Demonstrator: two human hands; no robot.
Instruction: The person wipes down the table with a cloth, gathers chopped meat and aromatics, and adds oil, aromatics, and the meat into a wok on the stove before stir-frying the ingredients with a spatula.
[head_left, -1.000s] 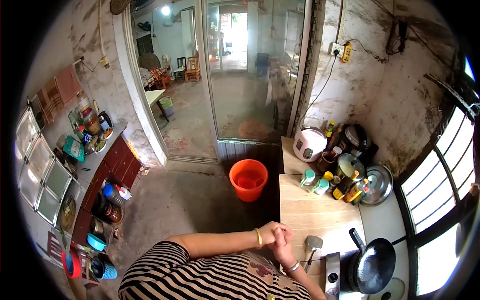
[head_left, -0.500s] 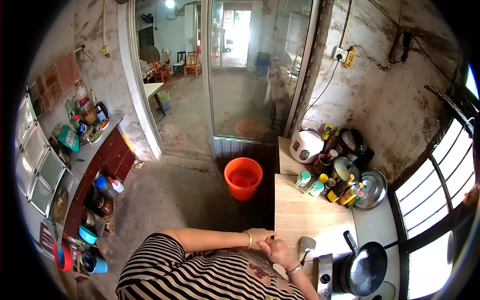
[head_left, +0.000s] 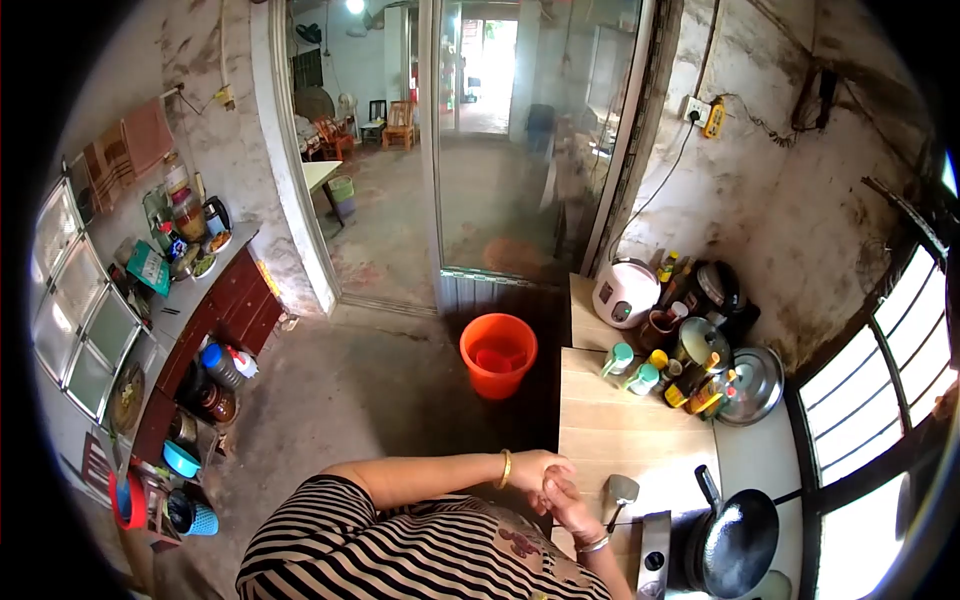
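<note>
My left hand point(head_left: 536, 470), with a gold bracelet on the wrist, and my right hand point(head_left: 572, 508), with a silver bracelet, meet in front of my body. Their curled fingers press against each other, over the near left edge of the wooden countertop point(head_left: 610, 430). Anything between the fingers is hidden. Close to my right hand a metal spatula point(head_left: 622, 490) rests on the counter. Farther right, a dark wok point(head_left: 738, 540) with a wet, shiny inside sits tilted on a gas stove point(head_left: 655, 560).
An orange bucket point(head_left: 512, 378) with a red dipper inside stands on the floor. Condiment bottles point(head_left: 690, 388), metal lids point(head_left: 755, 385) and a rice cooker point(head_left: 625, 292) crowd the counter's back. A sideboard point(head_left: 222, 300) with dishes lines the left wall; a glass door point(head_left: 520, 200) lies ahead.
My joined hands have shifted slightly to the right, and their fingers have changed position against each other. The view has turned slightly left. The spatula and wok have stayed put.
</note>
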